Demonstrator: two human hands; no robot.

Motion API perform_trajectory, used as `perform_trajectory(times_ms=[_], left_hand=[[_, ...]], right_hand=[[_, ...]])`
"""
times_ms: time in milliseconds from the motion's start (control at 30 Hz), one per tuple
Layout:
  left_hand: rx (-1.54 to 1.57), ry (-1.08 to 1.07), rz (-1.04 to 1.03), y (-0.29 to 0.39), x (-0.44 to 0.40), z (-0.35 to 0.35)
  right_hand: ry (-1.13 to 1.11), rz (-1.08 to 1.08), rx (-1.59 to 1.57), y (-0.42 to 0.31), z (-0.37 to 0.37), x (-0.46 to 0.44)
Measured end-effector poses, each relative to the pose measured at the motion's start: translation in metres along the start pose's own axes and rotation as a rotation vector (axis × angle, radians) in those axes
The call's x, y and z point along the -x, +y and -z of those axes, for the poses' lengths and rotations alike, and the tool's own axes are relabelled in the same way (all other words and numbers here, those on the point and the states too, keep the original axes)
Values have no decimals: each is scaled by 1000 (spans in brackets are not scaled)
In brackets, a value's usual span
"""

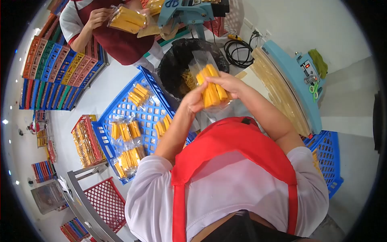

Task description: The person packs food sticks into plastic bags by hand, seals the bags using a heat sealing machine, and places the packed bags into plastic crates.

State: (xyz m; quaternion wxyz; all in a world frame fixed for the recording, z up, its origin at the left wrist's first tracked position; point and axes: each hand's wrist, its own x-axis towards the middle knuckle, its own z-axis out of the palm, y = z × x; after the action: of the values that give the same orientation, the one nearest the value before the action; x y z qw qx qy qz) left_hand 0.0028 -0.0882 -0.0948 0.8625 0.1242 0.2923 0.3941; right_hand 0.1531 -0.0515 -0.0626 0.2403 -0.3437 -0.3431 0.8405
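Note:
Between my two hands is a clear plastic bag of thick yellow sticks (pixel 212 97), its loose end pointing up and away from me. My left hand (pixel 196 99) is closed around the bag's left side. My right hand (pixel 229 85) grips the right side, its thumb lying across the sticks. Just beyond the bag stands a bin with a black liner (pixel 168 66), with yellow scraps (pixel 188 80) inside. A large blue crate (pixel 105 139) to the left holds several similar bagged packs (pixel 130 130).
A teal sealing machine (pixel 287 76) with green-handled scissors (pixel 314 92) stands at right. Another teal machine (pixel 187 16) is ahead. A person in a dark red apron (pixel 117 44) holds a bagged pack (pixel 128 19). Coloured crates (pixel 60 60) are stacked at left; black cables (pixel 240 52) hang near the wall.

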Motion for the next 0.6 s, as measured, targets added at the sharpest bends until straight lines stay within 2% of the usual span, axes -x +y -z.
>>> perform_trajectory(times_ms=[33,100,133,167,233,267,300,367,467,533,600], left_hand=[[22,63,19,-8,-2,3],[21,16,33,-10,-3,4],[-20,-55,-33,-3,-2,-8],[-66,-133,-108,4,-3,-19],[-80,-169,-199,12,-11,-39],[-101,-219,-273,15,-14,-53],[-119,-272,-345,17,-19,-66],[-142,-344,-370,13,-31,-89],[-458,-329,-553,-8,-46,-123],[-567,-384,-578,-26,-63,-131],[-788,-432,-621,-48,-88,-123]], right_hand=[[6,8,-8,1,4,-2],[48,134,43,11,9,4],[85,245,139,0,4,14],[93,251,145,-7,1,20],[439,608,349,-20,-3,28],[556,895,543,-19,7,27],[563,917,554,-28,12,39],[712,1242,1300,-43,11,76],[781,1215,1287,-43,21,109],[851,1171,1234,-31,37,126],[926,1033,1025,-10,62,129]])
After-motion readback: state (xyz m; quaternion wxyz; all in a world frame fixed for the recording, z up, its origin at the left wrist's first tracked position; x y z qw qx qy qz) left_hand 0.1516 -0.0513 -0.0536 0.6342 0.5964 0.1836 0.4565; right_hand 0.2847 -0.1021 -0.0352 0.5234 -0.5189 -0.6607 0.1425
